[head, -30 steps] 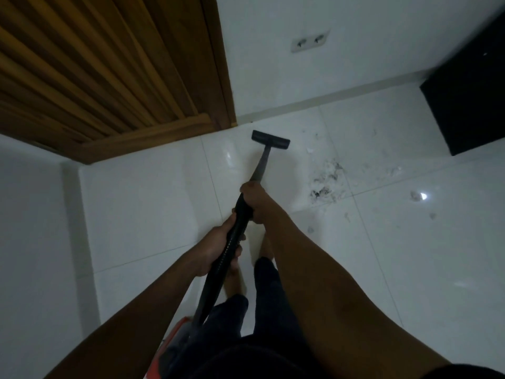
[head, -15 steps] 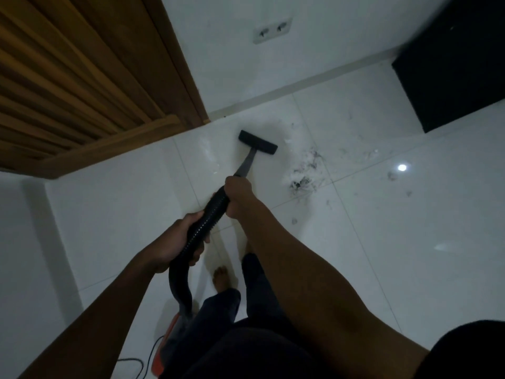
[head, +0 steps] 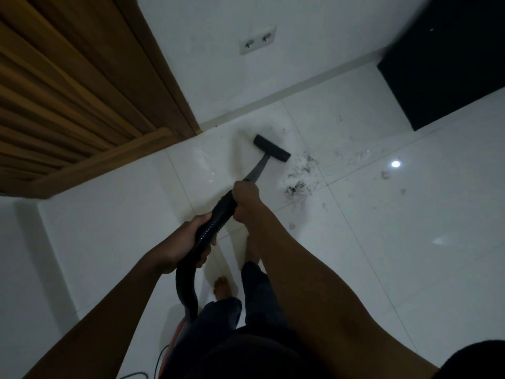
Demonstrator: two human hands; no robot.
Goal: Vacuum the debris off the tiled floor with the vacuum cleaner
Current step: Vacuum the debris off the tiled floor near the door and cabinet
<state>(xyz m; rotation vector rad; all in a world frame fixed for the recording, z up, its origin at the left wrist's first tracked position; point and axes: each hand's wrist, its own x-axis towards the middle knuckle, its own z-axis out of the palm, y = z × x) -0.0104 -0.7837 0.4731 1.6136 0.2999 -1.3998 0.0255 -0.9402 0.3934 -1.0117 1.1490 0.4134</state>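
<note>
Right grip (head: 246,199) is curling round the upper end of the black vacuum hose (head: 223,210); left grip (head: 185,243) is clasping it lower down. The nozzle (head: 271,148) is resting on the tiled floor (head: 396,255), just beside the debris (head: 299,181), near the wall (head: 218,77).

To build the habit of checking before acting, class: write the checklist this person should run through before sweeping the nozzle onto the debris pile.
1. The right hand grips where hose meets wand: ok.
2. The left hand grips the hose lower down: ok.
3. The nozzle covers the debris pile: not ok, it sits left of it.
4. Suction running: cannot tell.
5. The bare foot is out of the nozzle's path: ok.
</note>
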